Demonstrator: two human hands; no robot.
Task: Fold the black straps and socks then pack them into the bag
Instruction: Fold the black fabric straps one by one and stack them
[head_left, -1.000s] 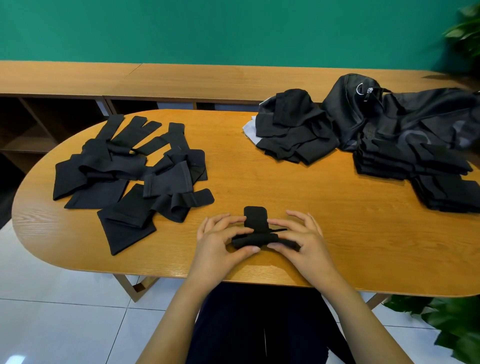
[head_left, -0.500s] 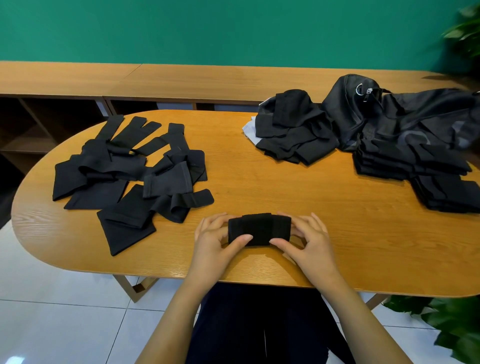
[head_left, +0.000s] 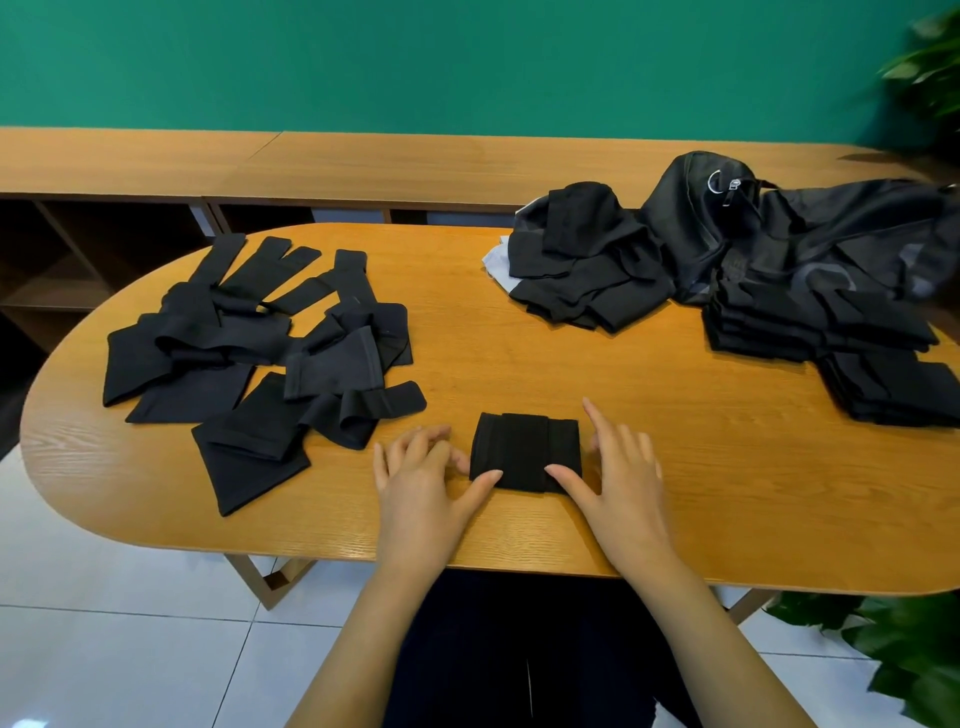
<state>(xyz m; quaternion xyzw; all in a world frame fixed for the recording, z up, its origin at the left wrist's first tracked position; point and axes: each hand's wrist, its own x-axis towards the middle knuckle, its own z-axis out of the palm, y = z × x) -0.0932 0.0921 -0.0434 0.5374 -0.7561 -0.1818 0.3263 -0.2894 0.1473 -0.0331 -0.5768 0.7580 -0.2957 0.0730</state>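
Observation:
A folded black strap (head_left: 524, 451) lies flat as a small rectangle on the wooden table (head_left: 519, 364), near its front edge. My left hand (head_left: 423, 480) rests at its left side, thumb on the strap's near left corner. My right hand (head_left: 621, 475) sits at its right side, thumb on the near right corner, fingers spread. A loose pile of unfolded black straps and socks (head_left: 260, 348) covers the left of the table. Folded black pieces (head_left: 582, 278) lie at the back middle, and neat stacks (head_left: 852, 358) at the right. The black bag (head_left: 779, 228) slumps at the back right.
A long wooden shelf unit (head_left: 363, 166) runs behind the table under a green wall. Leafy plants stand at the top right (head_left: 930, 73) and at the bottom right (head_left: 914, 654). White floor tiles show below the table edge.
The strap was a narrow bundle being rolled between my fingers; it now lies flattened as a wider rectangle, a little farther from me. My fingers have straightened and moved to its sides.

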